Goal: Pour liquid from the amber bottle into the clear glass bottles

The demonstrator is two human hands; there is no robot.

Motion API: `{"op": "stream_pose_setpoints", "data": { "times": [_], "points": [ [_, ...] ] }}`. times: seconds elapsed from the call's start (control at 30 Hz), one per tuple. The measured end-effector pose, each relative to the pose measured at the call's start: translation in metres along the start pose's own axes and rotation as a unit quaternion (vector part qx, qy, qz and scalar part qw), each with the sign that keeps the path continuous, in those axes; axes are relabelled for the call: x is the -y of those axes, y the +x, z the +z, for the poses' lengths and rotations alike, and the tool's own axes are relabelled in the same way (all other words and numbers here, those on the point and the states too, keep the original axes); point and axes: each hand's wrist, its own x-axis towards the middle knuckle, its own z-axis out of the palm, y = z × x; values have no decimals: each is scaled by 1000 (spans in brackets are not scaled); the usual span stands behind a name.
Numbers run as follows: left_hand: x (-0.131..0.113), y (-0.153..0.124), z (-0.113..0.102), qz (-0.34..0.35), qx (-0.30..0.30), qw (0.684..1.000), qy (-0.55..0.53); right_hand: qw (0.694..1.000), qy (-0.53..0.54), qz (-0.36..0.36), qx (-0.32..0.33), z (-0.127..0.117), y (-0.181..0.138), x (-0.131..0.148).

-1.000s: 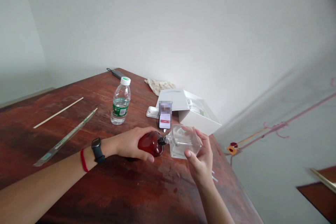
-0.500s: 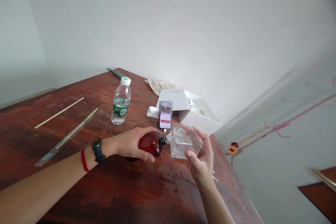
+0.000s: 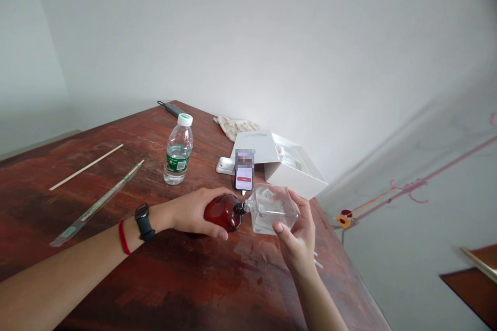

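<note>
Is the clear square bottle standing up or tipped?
Tipped: in the right hand, the clear square bottle has its neck pointing sideways toward the red-brown bottle.

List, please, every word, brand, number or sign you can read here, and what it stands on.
None can be read.
Water bottle, green label: print too small.
Phone, red bar: lettering too small; the upper screen is pixelated.
Clear sleeve: printing too blurred.
Red-brown bottle, square clear bottle: no readable text.

L wrist (image 3: 153, 221): blk smartwatch (image 3: 145, 223), rect. face, blk strap; plain red band (image 3: 123, 238) next to it, elbow side. R forearm (image 3: 316, 289) bare.
</note>
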Motion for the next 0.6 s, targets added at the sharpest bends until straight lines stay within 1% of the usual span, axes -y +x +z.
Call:
{"op": "stream_pose_setpoints", "data": {
  "times": [0.37,0.6],
  "points": [
    [0,0,1,-2,1,1000,-4,1000,-15,-11,13,-4,1,-1],
    [-1,1,0,-10,4,1000,-4,1000,-17,-14,1,-3,1,-1]
  ]
}}
